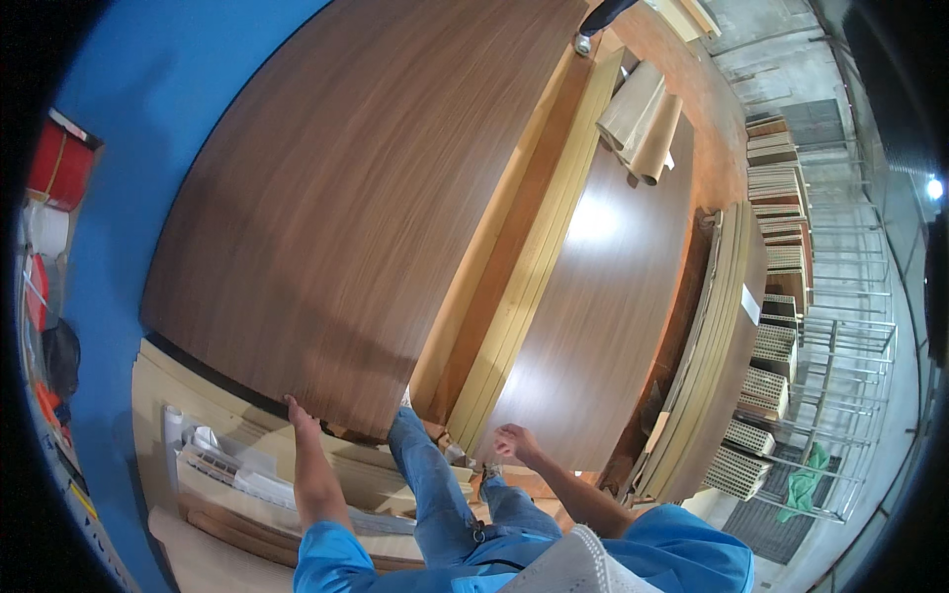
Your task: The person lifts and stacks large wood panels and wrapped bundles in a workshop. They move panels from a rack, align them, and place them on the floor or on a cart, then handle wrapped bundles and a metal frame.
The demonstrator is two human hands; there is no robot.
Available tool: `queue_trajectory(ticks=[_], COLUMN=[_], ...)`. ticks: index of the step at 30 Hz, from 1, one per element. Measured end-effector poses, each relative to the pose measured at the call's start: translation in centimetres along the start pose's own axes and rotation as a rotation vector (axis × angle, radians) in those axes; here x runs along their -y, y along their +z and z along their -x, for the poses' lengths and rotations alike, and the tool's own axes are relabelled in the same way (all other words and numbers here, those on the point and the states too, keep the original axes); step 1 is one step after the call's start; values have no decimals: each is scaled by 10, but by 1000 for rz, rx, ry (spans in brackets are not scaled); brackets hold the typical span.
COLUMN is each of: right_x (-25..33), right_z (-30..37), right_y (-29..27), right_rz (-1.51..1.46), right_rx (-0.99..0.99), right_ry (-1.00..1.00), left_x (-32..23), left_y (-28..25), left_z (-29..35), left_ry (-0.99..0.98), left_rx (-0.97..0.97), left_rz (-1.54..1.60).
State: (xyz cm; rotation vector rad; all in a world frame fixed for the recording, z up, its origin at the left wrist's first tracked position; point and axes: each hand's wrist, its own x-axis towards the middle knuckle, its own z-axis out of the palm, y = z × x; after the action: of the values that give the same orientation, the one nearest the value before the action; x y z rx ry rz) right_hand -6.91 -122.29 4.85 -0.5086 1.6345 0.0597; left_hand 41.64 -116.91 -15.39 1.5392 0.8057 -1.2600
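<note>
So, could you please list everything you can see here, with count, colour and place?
Large wood-grain panel: one, dark brown, leaning against the blue wall, upper left.
Second glossy panel: one, dark brown, centre right.
Pale boards on edge: several, light yellow-tan, between the two panels.
Stacked panels: several, tan, standing at right.
Rolled sheets: a few, beige, top centre.
Blue wall: one, left.
Metal rack: one, grey, far right.
Green cloth: one, on the rack's lower part.
Left hand: on the large panel's bottom edge.
Right hand: at the second panel's lower edge.
Legs in blue jeans: two, bottom centre.
</note>
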Motion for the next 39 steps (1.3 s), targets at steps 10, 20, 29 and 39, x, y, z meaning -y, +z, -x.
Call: queue_trajectory(ticks=[10,20,29,39], right_x=[-19,3,-10,-143], right_z=[-2,0,30,70], right_y=[-23,-14,-34,-103], right_rz=[-83,-154,-74,-201], right_rx=[-24,1,-74,-154], right_ry=[41,-4,-202,-274], left_x=[-3,2,8,177], left_y=[14,31,16,-23], left_z=[16,19,58,145], left_ry=[36,103,259,72], left_rx=[-89,-159,-469,532], left_rz=[-122,-200,-426,-615])
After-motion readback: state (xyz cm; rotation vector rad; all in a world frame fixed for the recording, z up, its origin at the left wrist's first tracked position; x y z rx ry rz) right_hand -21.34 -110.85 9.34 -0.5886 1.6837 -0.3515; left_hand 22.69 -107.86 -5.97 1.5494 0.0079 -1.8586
